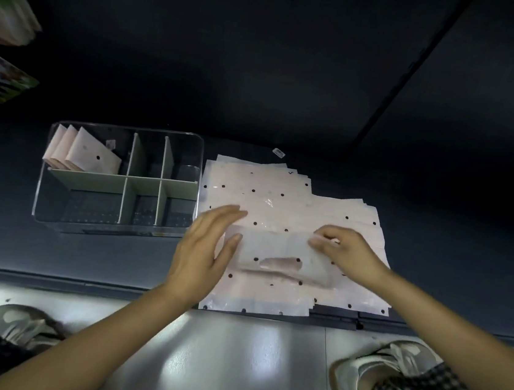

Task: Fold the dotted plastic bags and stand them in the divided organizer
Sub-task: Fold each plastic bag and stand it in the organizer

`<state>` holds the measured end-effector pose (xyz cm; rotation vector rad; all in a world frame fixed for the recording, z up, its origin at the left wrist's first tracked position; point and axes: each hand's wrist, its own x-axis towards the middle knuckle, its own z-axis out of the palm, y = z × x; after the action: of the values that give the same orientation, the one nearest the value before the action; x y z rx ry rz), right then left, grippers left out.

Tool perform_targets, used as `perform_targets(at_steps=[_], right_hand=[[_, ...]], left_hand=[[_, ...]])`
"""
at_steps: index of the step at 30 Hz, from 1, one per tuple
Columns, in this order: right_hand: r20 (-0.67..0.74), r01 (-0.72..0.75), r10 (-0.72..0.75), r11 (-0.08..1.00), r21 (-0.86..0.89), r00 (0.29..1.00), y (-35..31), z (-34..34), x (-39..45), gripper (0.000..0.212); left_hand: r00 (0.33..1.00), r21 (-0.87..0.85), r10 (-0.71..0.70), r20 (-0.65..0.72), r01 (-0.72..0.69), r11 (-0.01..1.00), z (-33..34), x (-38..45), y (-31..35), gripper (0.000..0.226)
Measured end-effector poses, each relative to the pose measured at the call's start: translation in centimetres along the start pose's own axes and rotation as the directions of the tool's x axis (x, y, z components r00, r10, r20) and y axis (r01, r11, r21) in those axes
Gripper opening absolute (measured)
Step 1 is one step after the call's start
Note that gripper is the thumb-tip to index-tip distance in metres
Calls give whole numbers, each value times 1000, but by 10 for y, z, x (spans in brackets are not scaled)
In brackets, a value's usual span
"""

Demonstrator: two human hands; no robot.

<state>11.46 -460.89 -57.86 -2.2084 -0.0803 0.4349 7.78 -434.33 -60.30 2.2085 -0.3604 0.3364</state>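
A pile of pale pink plastic bags with black dots point(284, 198) lies spread on the dark surface. The top bag point(274, 254) is partly folded over itself, translucent, with fingers showing through it. My left hand point(204, 249) lies flat with straight fingers at the bag's left edge, its thumb against the fold. My right hand point(345, 253) pinches the folded bag's upper right corner. To the left stands the clear divided organizer point(56, 204); three folded bags point(84, 152) lean in its back left compartment.
The dark surface point(435, 247) ends in a front edge just below the pile. Beneath it are a shiny grey floor point(229, 368) and my two shoes. Colourful packages point(6, 22) sit at the far left. A small white tag point(279, 153) lies behind the pile.
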Motion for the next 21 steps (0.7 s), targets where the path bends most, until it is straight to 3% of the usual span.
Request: perform_targets(at_steps=[3,7,9,12,16,21], right_hand=[[-64,-64,57,992,-107,996,6,-4,38,16],[-103,-131,118,982,-139,988,17,2,80,18],[-118,-163,142,967,-198,983,23,6,96,11],[-134,-219,189,936,-277,973,35,10,112,19],[-136,-282,252,908,-310,958,46,14,121,23],[-211,-307,243,881,-361,947,44,17,117,23]], left_hand=[[995,67,102,-21,-100,993,9,7,-3,35],[944,209,223,243,-275,938,32,-2,-14,37],[885,301,165,436,-316,900,43,-8,-21,47],[770,410,13,638,-353,841,58,-18,-36,65],[713,441,-52,699,-374,816,68,-25,-48,71],[693,462,-71,717,-397,793,73,-32,-57,75]])
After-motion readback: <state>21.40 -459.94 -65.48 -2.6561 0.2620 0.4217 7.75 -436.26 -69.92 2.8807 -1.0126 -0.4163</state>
